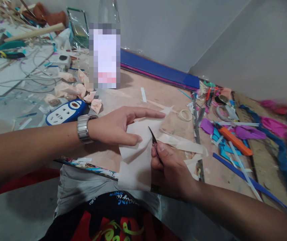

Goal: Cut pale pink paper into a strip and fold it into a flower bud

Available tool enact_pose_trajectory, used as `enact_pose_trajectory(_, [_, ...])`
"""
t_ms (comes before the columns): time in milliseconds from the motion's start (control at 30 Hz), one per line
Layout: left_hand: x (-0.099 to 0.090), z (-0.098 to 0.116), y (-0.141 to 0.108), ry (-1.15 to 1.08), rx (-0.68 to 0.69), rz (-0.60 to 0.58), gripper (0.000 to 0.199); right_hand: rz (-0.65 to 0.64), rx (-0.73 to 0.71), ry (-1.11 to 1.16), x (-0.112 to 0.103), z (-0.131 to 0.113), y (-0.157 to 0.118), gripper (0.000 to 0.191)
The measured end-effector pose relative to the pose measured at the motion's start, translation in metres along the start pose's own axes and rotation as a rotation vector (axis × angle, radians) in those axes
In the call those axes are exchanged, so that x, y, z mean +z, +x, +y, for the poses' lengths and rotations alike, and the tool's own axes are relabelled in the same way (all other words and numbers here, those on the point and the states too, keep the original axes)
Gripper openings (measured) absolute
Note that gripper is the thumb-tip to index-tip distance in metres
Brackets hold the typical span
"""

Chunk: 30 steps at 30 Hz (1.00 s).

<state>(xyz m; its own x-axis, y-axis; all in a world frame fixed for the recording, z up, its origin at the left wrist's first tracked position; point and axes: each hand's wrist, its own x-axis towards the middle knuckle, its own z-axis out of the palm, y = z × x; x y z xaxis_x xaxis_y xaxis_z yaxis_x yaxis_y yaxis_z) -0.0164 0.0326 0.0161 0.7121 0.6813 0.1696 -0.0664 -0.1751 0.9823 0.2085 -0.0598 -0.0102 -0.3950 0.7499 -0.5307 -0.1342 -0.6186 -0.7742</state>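
Note:
A thin cream sheet of paper (135, 167) lies on the worktable and hangs over its front edge. My left hand (115, 125), with a metal watch at the wrist, rests on the sheet with thumb and forefinger spread apart. My right hand (171, 164) is closed around a slim dark pointed blade (154, 136); its handle is mostly hidden in the fingers, so I cannot tell its exact kind. The tip points away from me, over the sheet and to the right of my left thumb. Cream paper strips (183, 144) lie beyond my right hand.
A blue and white power strip (63, 112) and crumpled peach paper pieces (69, 90) lie left. A blurred-out bright screen (105, 57) stands at the back. A tape roll (185, 115), orange cutter (235, 140) and coloured scraps lie right. Blue sheets (158, 67) line the wall.

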Motion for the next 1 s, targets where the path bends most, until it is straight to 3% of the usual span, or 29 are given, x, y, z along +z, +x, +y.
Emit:
enact_pose_trajectory(300, [0.0005, 0.0006, -0.0011, -0.018, -0.021, -0.007, 0.077, 0.024, -0.043, -0.021, 0.0026, -0.0030, 0.0011, 0.056])
enact_pose_trajectory(533, [0.0065, -0.0024, -0.0035, -0.013, -0.069, -0.069, 0.081, -0.026, 0.032, 0.075, 0.0005, -0.0006, 0.0002, 0.054])
enact_pose_trajectory(1000, [0.0089, -0.0054, -0.0037, -0.009, -0.054, -0.066, 0.079, -0.030, 0.047, 0.095, 0.0025, 0.0012, 0.0000, 0.054])
